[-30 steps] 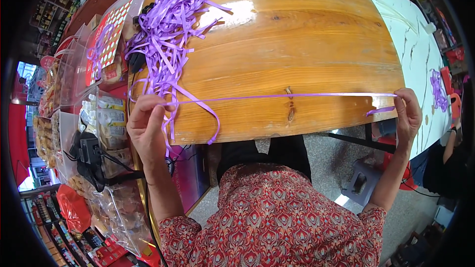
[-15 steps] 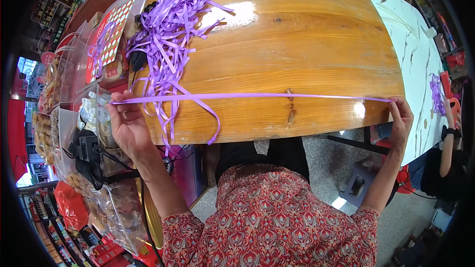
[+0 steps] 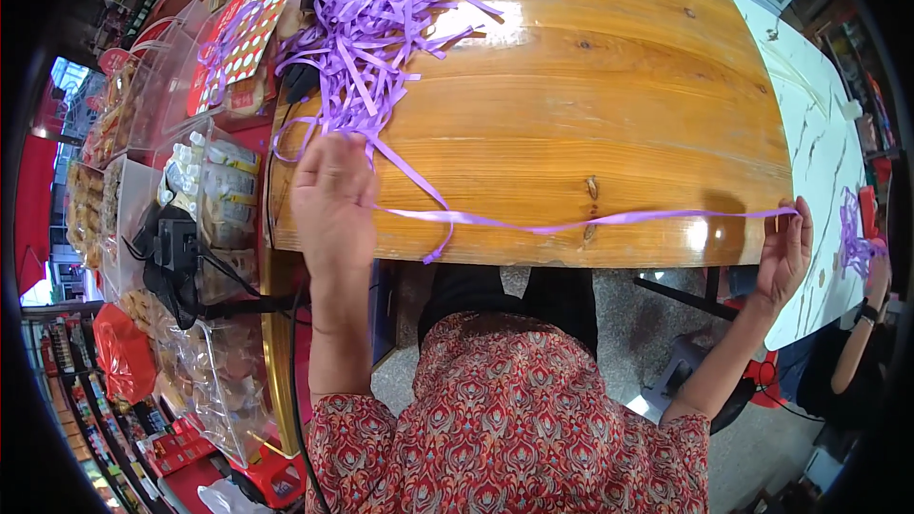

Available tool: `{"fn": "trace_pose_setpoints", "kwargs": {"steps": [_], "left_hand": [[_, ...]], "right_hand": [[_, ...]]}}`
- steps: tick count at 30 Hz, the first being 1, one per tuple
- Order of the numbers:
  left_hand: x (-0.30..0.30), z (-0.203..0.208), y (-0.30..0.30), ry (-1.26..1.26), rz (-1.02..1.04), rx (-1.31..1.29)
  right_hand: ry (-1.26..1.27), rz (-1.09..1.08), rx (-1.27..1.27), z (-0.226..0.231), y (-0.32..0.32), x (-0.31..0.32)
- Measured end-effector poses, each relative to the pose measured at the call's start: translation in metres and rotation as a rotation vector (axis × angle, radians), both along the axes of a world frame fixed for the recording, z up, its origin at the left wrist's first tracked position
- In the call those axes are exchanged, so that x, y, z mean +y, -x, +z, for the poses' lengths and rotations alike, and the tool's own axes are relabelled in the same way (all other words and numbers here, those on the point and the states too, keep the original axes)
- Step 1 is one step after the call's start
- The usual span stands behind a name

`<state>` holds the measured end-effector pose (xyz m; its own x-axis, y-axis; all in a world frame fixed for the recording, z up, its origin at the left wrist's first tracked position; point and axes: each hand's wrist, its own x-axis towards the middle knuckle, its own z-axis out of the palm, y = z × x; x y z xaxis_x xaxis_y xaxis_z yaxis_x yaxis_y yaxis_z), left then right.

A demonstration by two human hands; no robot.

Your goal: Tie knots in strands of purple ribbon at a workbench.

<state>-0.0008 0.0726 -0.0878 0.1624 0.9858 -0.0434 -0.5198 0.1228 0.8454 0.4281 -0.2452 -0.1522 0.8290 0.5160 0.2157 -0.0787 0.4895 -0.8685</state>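
A purple ribbon (image 3: 552,227) runs across the near part of the wooden table (image 3: 533,114), slightly slack and twisted. Its right end is pinched by my right hand (image 3: 785,257) at the table's right corner. My left hand (image 3: 333,195) is closed over the left part of that ribbon, its knuckles hiding the exact grip. Just beyond it lies a tangled heap of purple ribbons (image 3: 381,29). From the heap a loose strand (image 3: 414,171) trails past my left hand, crosses the held ribbon and ends near the table's front edge.
At left, clear boxes of packaged food (image 3: 228,176) line the table, with a black device and cables (image 3: 176,247) among them. A white marbled table (image 3: 809,162) adjoins on the right. There a co-worker's hand (image 3: 878,271) is at more purple ribbons (image 3: 850,228).
My left hand has moved right and inward toward the heap, its fingers now closed. The ribbon has gone from taut to slack and twisted. My right hand keeps its end.
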Motion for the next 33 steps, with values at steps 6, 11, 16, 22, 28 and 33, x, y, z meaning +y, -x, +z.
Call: {"fn": "trace_pose_setpoints", "kwargs": {"steps": [6, 11, 16, 22, 28, 33], "left_hand": [[-0.043, 0.001, -0.032, -0.048, -0.229, 0.145], [-0.054, -0.001, -0.036, -0.086, -0.421, 0.115], [-0.061, 0.003, -0.045, -0.175, -0.452, 0.198], [-0.062, -0.002, -0.043, -0.247, -0.484, 0.252], [-0.064, -0.005, -0.043, -0.430, -0.408, 0.349], [-0.066, -0.006, -0.044, -0.484, -0.365, 0.458]], "right_hand": [[0.303, -0.114, -0.604, 0.041, 0.080, 0.079], [0.300, 0.072, -0.639, 0.066, 0.161, 0.130], [0.135, 0.299, -0.582, 0.065, 0.190, 0.155], [0.050, 0.508, -0.490, 0.058, 0.209, 0.171], [-0.036, 0.547, -0.203, 0.049, 0.221, 0.171], [0.167, 0.484, -0.645, 0.052, 0.215, 0.167]]}}
